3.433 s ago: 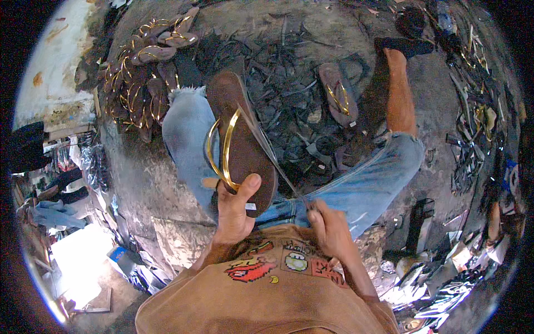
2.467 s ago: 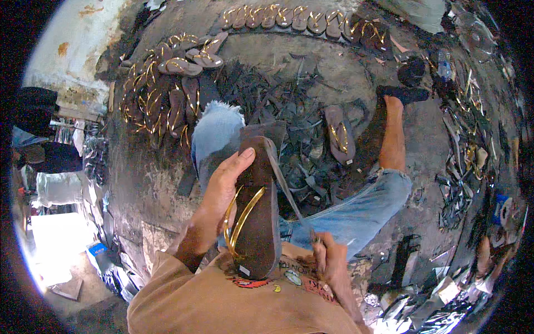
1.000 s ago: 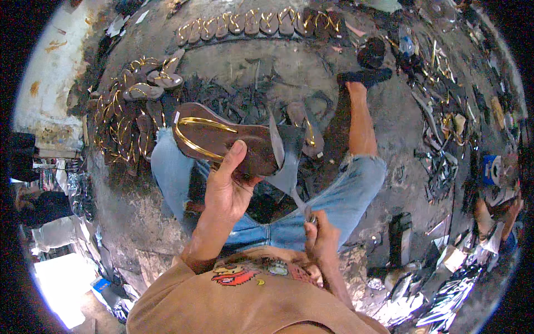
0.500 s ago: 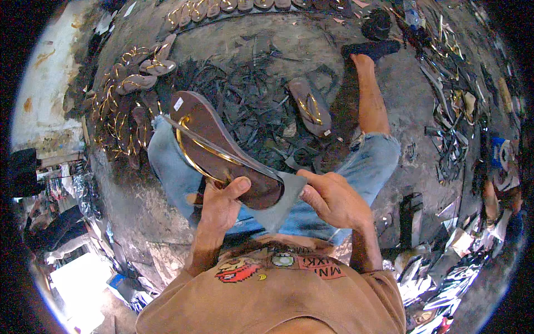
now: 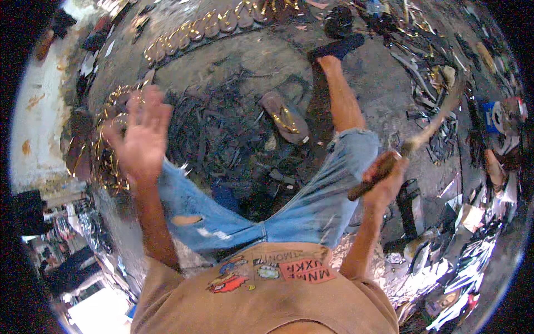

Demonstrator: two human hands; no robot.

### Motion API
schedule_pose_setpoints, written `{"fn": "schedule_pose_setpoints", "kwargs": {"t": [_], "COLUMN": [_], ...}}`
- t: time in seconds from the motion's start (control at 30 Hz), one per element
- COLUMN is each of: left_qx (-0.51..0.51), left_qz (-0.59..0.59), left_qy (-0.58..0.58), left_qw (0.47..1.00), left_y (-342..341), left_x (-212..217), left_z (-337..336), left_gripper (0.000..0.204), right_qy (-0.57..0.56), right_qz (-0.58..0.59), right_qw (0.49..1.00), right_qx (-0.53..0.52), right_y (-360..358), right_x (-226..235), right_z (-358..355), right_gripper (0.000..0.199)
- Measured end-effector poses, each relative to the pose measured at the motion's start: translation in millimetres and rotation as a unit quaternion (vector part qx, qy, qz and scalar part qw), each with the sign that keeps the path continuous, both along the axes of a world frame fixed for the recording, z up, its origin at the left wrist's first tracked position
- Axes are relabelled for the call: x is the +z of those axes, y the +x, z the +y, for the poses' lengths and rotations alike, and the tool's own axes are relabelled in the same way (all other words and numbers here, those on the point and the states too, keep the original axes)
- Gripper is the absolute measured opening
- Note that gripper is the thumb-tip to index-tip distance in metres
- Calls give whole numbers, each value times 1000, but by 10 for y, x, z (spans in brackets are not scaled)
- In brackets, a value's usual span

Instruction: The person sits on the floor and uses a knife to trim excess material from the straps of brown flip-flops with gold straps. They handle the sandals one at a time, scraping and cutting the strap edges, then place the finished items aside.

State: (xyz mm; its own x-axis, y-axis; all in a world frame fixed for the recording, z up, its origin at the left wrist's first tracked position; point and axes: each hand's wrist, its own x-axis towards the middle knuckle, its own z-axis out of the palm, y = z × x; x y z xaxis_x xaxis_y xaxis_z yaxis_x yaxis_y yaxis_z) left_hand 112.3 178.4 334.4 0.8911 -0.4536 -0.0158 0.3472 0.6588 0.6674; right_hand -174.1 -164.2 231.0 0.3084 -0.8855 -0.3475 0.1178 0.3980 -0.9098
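Observation:
My left hand [image 5: 140, 133] is raised with fingers spread and holds nothing; it hovers in front of a pile of brown sandals with gold straps [image 5: 105, 161] at the left. My right hand [image 5: 384, 175] is out to the right, shut on the dark wooden handle of a knife [image 5: 414, 145] whose blurred blade points up and right. One brown sandal with gold straps [image 5: 286, 118] lies on the floor between my legs. I sit on the ground in torn blue jeans [image 5: 311, 209], my right leg stretched forward.
A curved row of gold-strapped sandals [image 5: 222, 22] lines the far floor. Black strap offcuts [image 5: 222, 139] litter the ground ahead. Scraps, tools and packets [image 5: 456, 234] crowd the right side. A dark block [image 5: 411, 206] stands by my right hip.
The brown sandal that my left hand held is gone from it; the hand has swung out left and opened. My right hand has moved right and lifted the knife.

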Motion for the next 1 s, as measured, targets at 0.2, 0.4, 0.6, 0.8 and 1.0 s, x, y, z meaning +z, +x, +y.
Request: {"fn": "schedule_pose_setpoints", "kwargs": {"t": [0.2, 0.4, 0.6, 0.8, 1.0], "left_qx": [-297, -361, -313, -214, -142], "left_qz": [-585, -696, -352, -197, -132], "left_qy": [506, 581, 512, 471, 446], "left_qw": [560, 219, 719, 833, 874], "left_y": [-136, 172, -210, -1388, -1710], "left_x": [-1577, -2475, -789, 14, 134], "left_z": [-1733, -1991, -2012, -1156, -769], "left_gripper": [67, 27, 21, 17, 13], "right_qy": [-6, 27, -100, -178, -46], "right_qz": [11, -23, 66, 19, -123], "right_qw": [992, 999, 983, 957, 949], "right_qx": [-126, -29, 136, 227, 286], "right_y": [-468, -27, 18, 651, 662], "right_x": [-43, -99, -59, 345, 297], "right_z": [-342, 176, 233, 727, 1142], "right_gripper": [52, 26, 35, 38, 30]}}
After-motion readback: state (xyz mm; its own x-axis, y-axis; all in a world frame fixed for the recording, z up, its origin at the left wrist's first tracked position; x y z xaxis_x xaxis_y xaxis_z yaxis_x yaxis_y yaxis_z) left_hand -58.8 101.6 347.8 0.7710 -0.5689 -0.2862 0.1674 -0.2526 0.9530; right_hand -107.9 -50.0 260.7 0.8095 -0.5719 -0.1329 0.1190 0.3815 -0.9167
